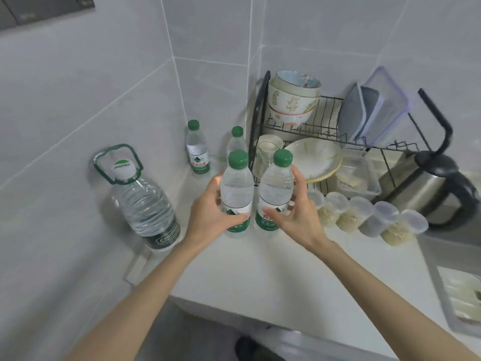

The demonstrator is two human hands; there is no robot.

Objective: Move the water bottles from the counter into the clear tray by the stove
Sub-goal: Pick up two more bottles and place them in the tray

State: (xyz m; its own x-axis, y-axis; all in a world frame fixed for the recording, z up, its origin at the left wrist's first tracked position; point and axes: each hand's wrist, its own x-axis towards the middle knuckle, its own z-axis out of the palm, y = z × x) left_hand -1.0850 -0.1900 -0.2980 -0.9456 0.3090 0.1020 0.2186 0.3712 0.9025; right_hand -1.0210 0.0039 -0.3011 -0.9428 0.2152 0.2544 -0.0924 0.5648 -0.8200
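**Two bottles gripped at the desk's back corner**

Two bare forearms reached in from the lower edge over the pale desk (234, 272). The left hand (210, 214) was wrapped around the left bottle (236, 194), thumb across its label and fingers behind. The right hand (296, 217) was curled round the right bottle (274, 196), thumb on the green label, fingertips showing past the far side near the shoulder. Both bottles stood upright, side by side and nearly touching; whether their bases were on the desk or just off it could not be told.

Two more small bottles remained near the desk's back corner: one (197, 149) against the left wall, the other (236, 142) partly hidden behind the held pair, just beside the dish rack (328, 136). A large jug (145, 201) with a green handle stood near the left edge, close to the wall. A row of lidded jars (364, 217) lay in front of the rack, with a kettle (432, 188) at the right. The clear tray was not in view.
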